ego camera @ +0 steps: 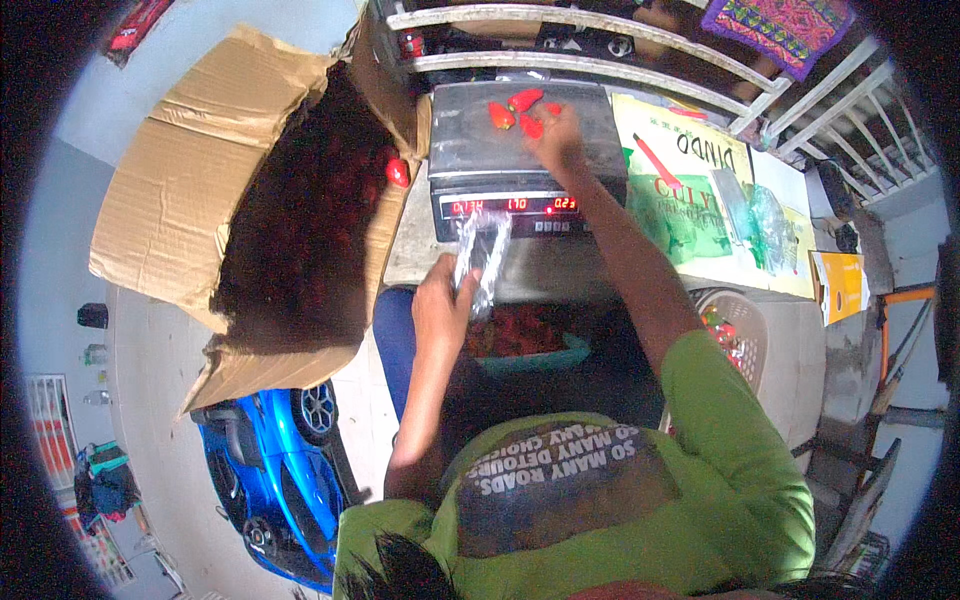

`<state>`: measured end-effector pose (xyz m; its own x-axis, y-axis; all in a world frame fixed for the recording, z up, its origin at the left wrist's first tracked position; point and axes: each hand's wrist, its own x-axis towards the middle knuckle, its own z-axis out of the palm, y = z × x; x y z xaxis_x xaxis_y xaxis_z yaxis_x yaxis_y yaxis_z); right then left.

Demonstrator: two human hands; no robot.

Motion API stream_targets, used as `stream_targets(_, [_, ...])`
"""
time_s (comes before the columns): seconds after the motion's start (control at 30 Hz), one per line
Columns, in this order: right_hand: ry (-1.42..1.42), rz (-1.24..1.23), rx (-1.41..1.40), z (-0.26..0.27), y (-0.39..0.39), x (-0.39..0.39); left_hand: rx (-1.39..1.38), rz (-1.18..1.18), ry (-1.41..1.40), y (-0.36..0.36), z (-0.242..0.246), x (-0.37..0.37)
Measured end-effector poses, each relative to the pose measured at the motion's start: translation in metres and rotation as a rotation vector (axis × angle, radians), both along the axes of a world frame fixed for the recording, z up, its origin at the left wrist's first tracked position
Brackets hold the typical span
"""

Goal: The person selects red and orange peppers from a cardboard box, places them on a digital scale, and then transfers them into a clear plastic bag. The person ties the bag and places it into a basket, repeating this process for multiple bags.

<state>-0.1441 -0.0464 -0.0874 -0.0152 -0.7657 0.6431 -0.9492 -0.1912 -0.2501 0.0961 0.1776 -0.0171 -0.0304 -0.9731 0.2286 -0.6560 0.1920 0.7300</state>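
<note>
In my left hand [442, 307] I hold a clear plastic bag [486, 262] by its side, in front of a digital scale's lit red display [517, 204]. My right hand [559, 142] reaches over the scale's dark platform [465, 150]. Its curled fingers are at a small cluster of red peppers [501, 116]; whether they grip one cannot be made out. Another red pepper [524, 99] lies at the far side of the cluster. Below the bag, a teal-rimmed container [536, 362] near my lap holds a dark reddish mass.
A large open cardboard box [187, 180] stands left, its inside dark, with a red pepper [397, 172] at its edge. Right of the scale lie printed cardboard [660, 217], a red marker or cutter [656, 161] and green plastic [772, 225]. A beige basket [750, 315] and blue toy car [277, 480] stand nearby.
</note>
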Motion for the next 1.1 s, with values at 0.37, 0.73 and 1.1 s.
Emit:
stream_targets(0.37, [-1.185, 0.89, 0.578, 0.088, 0.196, 0.02, 0.041, 0.043, 0.057, -0.009, 0.004, -0.014])
stream_targets(0.73, [-1.388, 0.794, 0.672, 0.074, 0.228, 0.047, -0.253, -0.113, 0.194, 0.012, 0.053, -0.056])
stream_targets(1.1, [-2.42, 1.157, 0.269, 0.09, 0.218, 0.071, -0.499, 0.143, 0.012, 0.021, 0.021, -0.055])
